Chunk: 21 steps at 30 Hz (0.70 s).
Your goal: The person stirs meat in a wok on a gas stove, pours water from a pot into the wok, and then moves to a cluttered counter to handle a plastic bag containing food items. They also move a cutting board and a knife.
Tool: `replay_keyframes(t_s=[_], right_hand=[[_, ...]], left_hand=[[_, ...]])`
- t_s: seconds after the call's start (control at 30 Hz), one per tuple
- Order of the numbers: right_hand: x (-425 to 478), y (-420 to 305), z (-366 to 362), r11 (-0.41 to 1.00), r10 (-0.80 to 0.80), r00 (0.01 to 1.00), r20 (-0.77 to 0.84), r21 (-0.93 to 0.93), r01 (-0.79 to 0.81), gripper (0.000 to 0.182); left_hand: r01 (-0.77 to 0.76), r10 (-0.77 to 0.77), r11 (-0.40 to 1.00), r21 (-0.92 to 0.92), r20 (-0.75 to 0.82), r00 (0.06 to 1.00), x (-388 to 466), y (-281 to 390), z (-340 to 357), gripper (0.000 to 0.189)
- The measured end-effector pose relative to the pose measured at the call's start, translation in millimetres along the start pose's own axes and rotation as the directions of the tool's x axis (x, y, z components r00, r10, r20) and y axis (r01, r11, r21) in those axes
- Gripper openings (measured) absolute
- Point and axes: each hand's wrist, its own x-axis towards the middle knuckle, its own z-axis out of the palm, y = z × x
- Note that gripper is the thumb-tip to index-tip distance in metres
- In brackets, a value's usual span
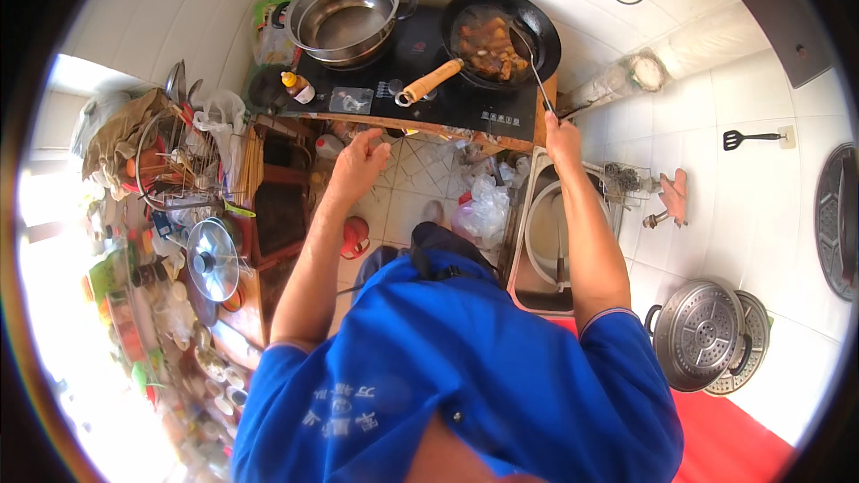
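Observation:
Food pieces in brown sauce lie in a black wok on the right of the black cooktop. My right hand grips the handle of a metal ladle or spatula, whose head dips into the food. The wok's wooden handle points towards me. My left hand hangs in front of the cooktop edge, fingers partly bent, holding nothing. A steel two-handled pot stands on the cooktop's left, with a yellow-capped bottle in front of it.
A sink holding a basin is below my right forearm. Left are a wire basket with utensils and a glass lid. Steamer trays and a black slotted turner are at the right wall. Plastic bags lie below the cooktop.

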Motion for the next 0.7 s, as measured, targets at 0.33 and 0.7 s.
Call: replay_keyframes(t_s=[0.33, 0.7], right_hand=[[-63, -40, -19, 0.863, 0.053, 0.995, -0.081, 0.505, -0.004, 0.048], [-101, -1, 41, 0.819, 0.110, 0.994, 0.028, 0.563, -0.107, 0.060]], left_hand=[[0.069, -0.085, 0.981, -0.180, -0.080, 0.993, -103, -46, -66, 0.042], [0.072, -0.078, 0.997, -0.039, -0.210, 0.975, -239, -140, -136, 0.044]])
